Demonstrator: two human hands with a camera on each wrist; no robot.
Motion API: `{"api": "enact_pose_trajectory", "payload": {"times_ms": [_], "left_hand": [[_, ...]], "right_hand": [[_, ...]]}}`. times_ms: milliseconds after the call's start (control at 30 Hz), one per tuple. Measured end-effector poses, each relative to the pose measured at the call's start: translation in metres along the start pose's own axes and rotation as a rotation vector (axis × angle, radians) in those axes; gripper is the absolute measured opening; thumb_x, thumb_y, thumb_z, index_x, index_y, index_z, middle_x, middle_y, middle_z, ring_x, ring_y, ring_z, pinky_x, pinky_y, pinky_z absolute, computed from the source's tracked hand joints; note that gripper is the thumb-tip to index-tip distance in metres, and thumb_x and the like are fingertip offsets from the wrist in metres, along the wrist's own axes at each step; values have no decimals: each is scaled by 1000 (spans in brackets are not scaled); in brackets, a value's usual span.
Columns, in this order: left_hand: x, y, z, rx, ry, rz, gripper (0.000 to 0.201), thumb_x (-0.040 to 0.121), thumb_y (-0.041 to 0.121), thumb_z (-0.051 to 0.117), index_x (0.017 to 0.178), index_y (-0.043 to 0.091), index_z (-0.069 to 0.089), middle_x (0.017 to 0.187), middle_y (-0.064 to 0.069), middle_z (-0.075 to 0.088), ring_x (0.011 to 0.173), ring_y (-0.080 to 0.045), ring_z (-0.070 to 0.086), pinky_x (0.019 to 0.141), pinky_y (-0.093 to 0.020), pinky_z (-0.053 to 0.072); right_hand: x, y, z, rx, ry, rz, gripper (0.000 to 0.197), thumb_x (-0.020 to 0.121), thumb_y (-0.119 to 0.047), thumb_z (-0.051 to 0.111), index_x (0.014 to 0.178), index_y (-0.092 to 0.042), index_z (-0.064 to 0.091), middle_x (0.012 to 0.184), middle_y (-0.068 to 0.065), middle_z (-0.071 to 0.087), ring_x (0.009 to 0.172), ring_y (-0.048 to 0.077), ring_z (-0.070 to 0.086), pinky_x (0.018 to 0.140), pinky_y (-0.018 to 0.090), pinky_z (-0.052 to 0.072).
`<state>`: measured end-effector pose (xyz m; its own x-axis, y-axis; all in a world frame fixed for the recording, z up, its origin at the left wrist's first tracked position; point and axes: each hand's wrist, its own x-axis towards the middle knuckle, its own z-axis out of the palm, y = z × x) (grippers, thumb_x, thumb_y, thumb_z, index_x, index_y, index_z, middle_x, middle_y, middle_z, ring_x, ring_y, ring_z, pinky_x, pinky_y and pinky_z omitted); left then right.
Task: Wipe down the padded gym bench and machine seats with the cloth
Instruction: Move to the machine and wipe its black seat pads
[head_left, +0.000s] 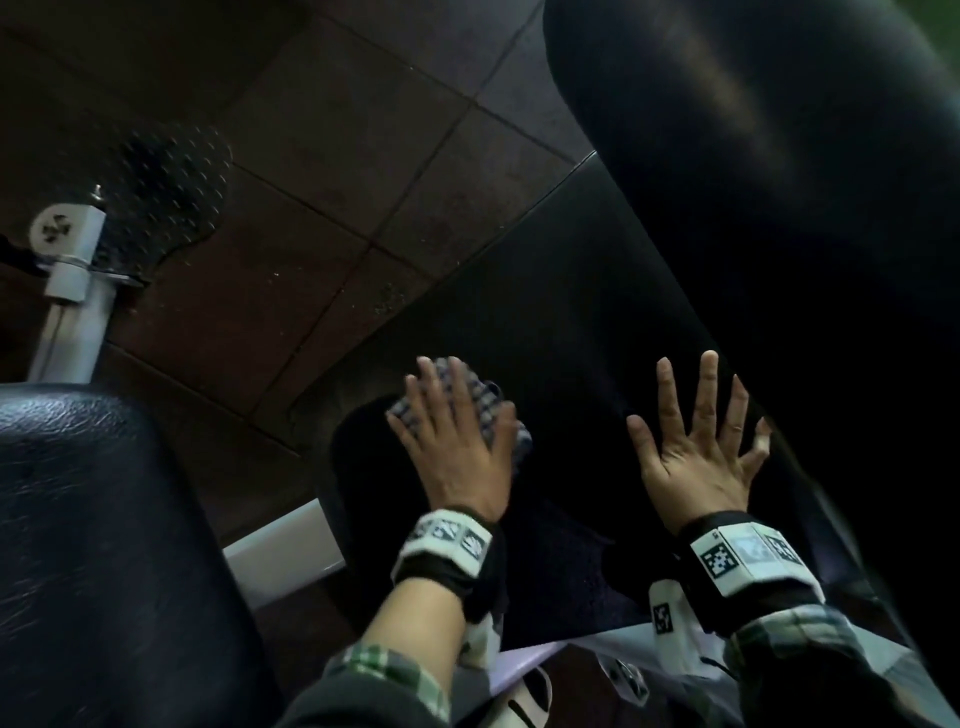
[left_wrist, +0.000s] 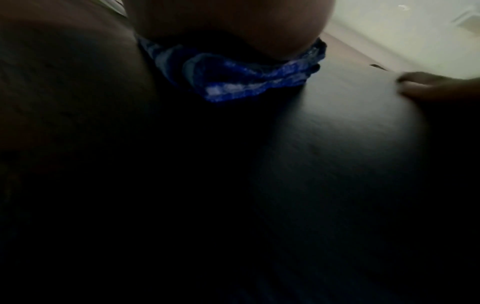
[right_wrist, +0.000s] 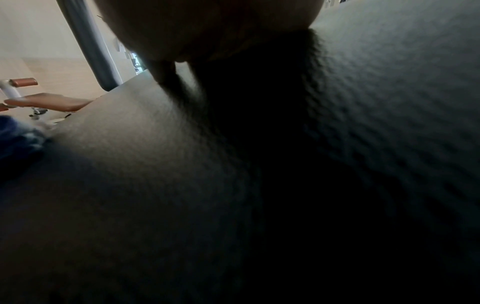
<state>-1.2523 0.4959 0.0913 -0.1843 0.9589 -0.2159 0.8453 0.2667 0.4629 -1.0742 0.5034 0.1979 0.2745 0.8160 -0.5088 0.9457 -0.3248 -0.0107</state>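
Head view. We see the left hand (head_left: 457, 447) laid flat with straight fingers on a blue-and-white checked cloth (head_left: 480, 410), pressing it onto the black padded seat (head_left: 571, 332). The cloth shows past the fingertips and on the thumb side of the hand; it lies near the seat's left edge. The right hand (head_left: 698, 452) is spread wide, fingers straight and fanned, palm down on the same seat where it meets the dark upright back pad (head_left: 779, 182). It holds nothing. The two hands lie near each other but apart. Both wrists carry black bands with printed square markers, above checked sleeves. A second black pad (head_left: 104, 545) fills the lower left, a white frame tube (head_left: 78, 291) stands beside a perforated foot plate (head_left: 171, 202), and the brown tiled floor (head_left: 337, 156) lies behind.

Left wrist view. We see the cloth (left_wrist: 233, 78) bunched under the heel of the left hand (left_wrist: 228, 24), resting on the dark seat (left_wrist: 350, 123). Fingertips of the right hand (left_wrist: 436, 86) touch the seat at the right edge. Much of this picture is dark.

Right wrist view. We see the underside of the right hand (right_wrist: 207, 26) lying on the grained black seat (right_wrist: 130, 164); finger posture cannot be judged here. A blue corner of the cloth (right_wrist: 18, 139) shows at the left, and a brown-padded machine (right_wrist: 49, 102) stands further off.
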Motion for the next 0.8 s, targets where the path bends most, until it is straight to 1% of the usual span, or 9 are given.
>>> {"api": "enact_pose_trajectory", "payload": {"times_ms": [67,133,200,267,333,433,567,667,800], "left_hand": [[-17,20,11,-8,-28,144,73,94,61,23,152,18,15,160,-12,6,147,-30,6,114,-60,4],[-14,41,13,7,-57,212,72,95,63,15,153,20,13,161,-9,5,148,-26,4,114,-58,2],[7,53,7,31,-45,214,72,94,65,10,153,23,8,161,-7,4,148,-23,2,115,-55,-2],[36,53,-5,73,-69,208,73,90,67,7,151,30,-5,161,-2,-6,147,-19,-6,115,-50,-11],[60,43,-16,83,-96,166,73,84,67,2,148,33,-13,160,2,-13,147,-16,-10,114,-46,-14],[67,14,-22,56,-59,76,76,84,67,1,150,31,-10,161,1,-10,148,-17,-6,116,-47,-8],[26,0,-5,27,15,7,74,92,61,15,152,22,-4,161,-9,1,148,-28,4,116,-57,5],[-6,24,11,-29,24,123,72,95,58,23,152,16,10,159,-14,9,146,-32,10,113,-61,8],[6,58,9,-3,-26,258,71,96,61,14,152,19,6,160,-11,7,147,-26,5,114,-57,0]], "right_hand": [[0,0,0,-12,7,0,59,93,-58,13,136,-50,-27,155,-2,-19,143,21,-9,93,28,-19],[0,1,0,-11,14,-9,60,94,-58,14,136,-49,-27,155,-3,-20,142,19,-11,94,27,-19],[1,1,1,8,15,-17,60,93,-58,15,135,-51,-27,155,-4,-21,142,17,-13,98,28,-17],[1,2,2,16,7,-16,59,92,-59,14,133,-52,-28,155,-4,-20,141,18,-13,102,31,-14],[1,2,1,11,6,-13,59,93,-59,14,132,-52,-28,156,-3,-17,141,19,-12,102,32,-14],[1,1,1,11,15,-22,59,93,-58,15,135,-51,-27,156,-2,-16,141,17,-13,101,31,-15],[1,3,2,-12,25,-36,60,93,-58,14,134,-50,-29,156,-1,-18,138,13,-17,97,30,-18],[4,4,5,-42,57,-46,62,93,-58,15,136,-48,-28,155,-1,-22,132,7,-22,94,29,-25],[6,5,6,-60,61,-43,61,92,-61,13,135,-49,-28,154,-3,-24,137,14,-20,90,26,-30]]}}
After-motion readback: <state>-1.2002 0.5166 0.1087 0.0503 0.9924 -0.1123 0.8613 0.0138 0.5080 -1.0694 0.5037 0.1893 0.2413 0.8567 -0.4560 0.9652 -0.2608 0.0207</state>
